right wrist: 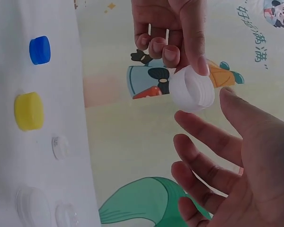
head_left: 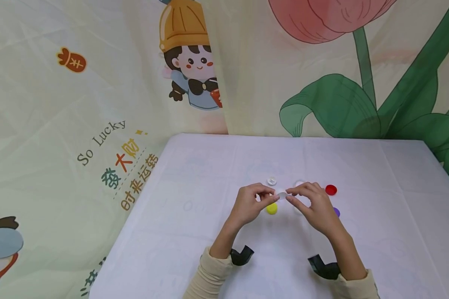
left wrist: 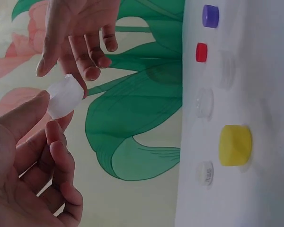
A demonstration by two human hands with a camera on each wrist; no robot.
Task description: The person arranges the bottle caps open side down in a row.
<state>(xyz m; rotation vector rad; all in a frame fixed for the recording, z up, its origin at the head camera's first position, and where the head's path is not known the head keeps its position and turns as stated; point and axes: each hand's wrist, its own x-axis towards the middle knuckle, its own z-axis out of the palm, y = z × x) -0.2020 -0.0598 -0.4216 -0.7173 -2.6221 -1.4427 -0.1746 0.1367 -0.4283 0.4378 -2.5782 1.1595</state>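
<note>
- Pinching white cap (right wrist: 181, 92) in left grip (head_left: 250, 202), raised above worktop (head_left: 194, 182).
- Holding right grip (head_left: 317, 209) spread beside it; cannot tell if touching.
- Lying on worktop: yellow cap (left wrist: 235, 145), red cap (head_left: 331, 190), purple cap (left wrist: 210, 16), blue cap (right wrist: 39, 50).

My head view looked forward and down, farther off; both wrist views, close and tipped sideways, shared the translucent bottle cap (left wrist: 65, 100) from opposite sides.
</note>
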